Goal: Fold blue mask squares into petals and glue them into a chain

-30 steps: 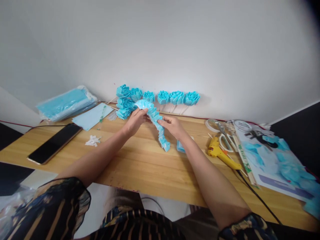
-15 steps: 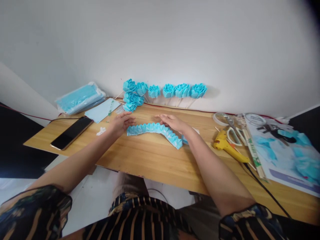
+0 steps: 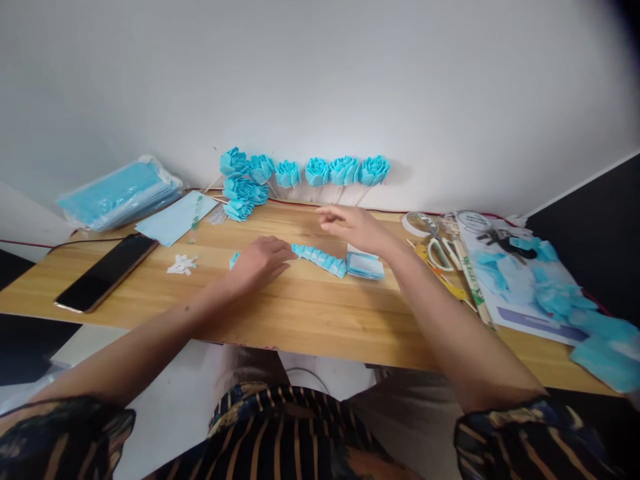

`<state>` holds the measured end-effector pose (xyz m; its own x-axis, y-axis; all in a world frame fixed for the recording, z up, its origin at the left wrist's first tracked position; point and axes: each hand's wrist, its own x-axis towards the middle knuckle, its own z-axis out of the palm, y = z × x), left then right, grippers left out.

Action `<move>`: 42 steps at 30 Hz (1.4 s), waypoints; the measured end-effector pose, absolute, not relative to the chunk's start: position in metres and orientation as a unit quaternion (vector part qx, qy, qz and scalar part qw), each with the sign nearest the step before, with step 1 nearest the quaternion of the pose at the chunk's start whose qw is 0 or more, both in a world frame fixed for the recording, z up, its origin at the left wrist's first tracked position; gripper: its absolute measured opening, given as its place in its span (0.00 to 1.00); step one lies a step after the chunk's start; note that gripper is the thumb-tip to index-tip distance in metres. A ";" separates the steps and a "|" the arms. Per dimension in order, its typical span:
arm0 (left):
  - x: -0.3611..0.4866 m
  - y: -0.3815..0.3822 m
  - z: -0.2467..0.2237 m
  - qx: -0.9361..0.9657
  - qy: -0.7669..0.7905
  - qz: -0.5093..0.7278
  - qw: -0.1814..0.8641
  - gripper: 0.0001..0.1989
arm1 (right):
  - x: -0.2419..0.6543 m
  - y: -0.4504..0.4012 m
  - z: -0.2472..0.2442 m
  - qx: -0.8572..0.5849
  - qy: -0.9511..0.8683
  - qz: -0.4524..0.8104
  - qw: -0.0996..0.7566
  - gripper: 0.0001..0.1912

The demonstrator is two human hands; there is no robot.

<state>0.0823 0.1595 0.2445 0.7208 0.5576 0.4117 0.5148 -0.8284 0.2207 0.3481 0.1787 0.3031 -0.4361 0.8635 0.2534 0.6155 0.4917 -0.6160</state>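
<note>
A pleated light-blue strip (image 3: 320,258) lies across the wooden table, its middle and left part hidden under my left hand (image 3: 264,263). That hand rests palm down over it with fingers stretched to the right; I cannot tell how firmly they touch. To the upper right, my right hand (image 3: 353,227) hovers above the table, fingers apart and loosely bent, holding nothing. Just below it, a small stack of blue folded pieces (image 3: 365,265) sits beside the strip's right end. White scraps (image 3: 183,265) lie left of my left hand.
Blue fabric roses on sticks (image 3: 318,172) lean along the wall. At left are a phone (image 3: 107,273), a bagged mask pack (image 3: 120,193) and a pale-blue sheet (image 3: 173,217). Scissors (image 3: 440,247), a partly hidden yellow glue gun (image 3: 453,287) and a printed sheet (image 3: 520,303) occupy the right.
My left hand has moved from beside the strip's left end to over its middle. My right hand has lifted away from the strip, uncovering the blue stack. The view has shifted slightly.
</note>
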 end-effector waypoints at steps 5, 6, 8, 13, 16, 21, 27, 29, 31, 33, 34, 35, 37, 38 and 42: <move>0.102 0.175 0.236 0.939 0.287 0.188 0.007 0.12 | 0.366 0.139 0.275 -0.480 -0.858 0.134 0.126 0.40; 0.102 0.179 0.234 0.939 0.291 0.183 0.007 0.12 | 0.365 0.132 0.269 -0.475 -0.865 0.117 0.110 0.41; 0.098 0.188 0.231 0.939 0.297 0.174 0.008 0.12 | 0.361 0.123 0.259 -0.466 -0.875 0.092 0.091 0.41; 0.073 0.214 0.230 0.935 0.311 0.167 0.040 0.14 | 0.353 0.136 0.256 -0.440 -0.888 0.079 0.108 0.36; 0.064 0.215 0.240 0.926 0.314 0.191 0.083 0.17 | 0.362 0.152 0.262 -0.417 -0.887 0.110 0.167 0.36; 0.091 0.188 0.256 0.929 0.301 0.210 0.048 0.15 | 0.377 0.156 0.258 -0.486 -0.823 0.094 0.280 0.23; 0.124 0.169 0.249 0.946 0.278 0.168 -0.005 0.17 | 0.366 0.143 0.246 -0.454 -0.856 0.065 0.236 0.26; 0.124 0.168 0.245 0.945 0.281 0.164 0.003 0.16 | 0.362 0.144 0.246 -0.448 -0.866 0.061 0.214 0.28; 0.123 0.167 0.241 0.947 0.279 0.159 0.018 0.16 | 0.360 0.146 0.245 -0.448 -0.874 0.059 0.181 0.31; 0.122 0.167 0.238 0.947 0.278 0.156 0.036 0.16 | 0.359 0.146 0.246 -0.453 -0.877 0.058 0.150 0.33; 0.122 0.167 0.237 0.947 0.278 0.155 0.044 0.16 | 0.358 0.146 0.246 -0.458 -0.876 0.055 0.141 0.34; 0.122 0.166 0.236 0.946 0.279 0.154 0.051 0.16 | 0.357 0.145 0.247 -0.463 -0.874 0.050 0.140 0.34; 0.123 0.166 0.234 0.945 0.283 0.152 0.058 0.16 | 0.356 0.143 0.248 -0.468 -0.869 0.037 0.157 0.35; 0.123 0.166 0.234 0.945 0.284 0.152 0.059 0.16 | 0.355 0.142 0.248 -0.465 -0.868 0.034 0.170 0.36; 0.124 0.166 0.235 0.943 0.290 0.148 0.062 0.16 | 0.349 0.142 0.243 -0.433 -0.884 0.037 0.171 0.39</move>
<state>0.1243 0.1661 0.2352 0.7872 0.5664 0.2438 0.5295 -0.8235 0.2037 0.3493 0.1419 0.2425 -0.5655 0.7789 0.2712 0.7537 0.6216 -0.2133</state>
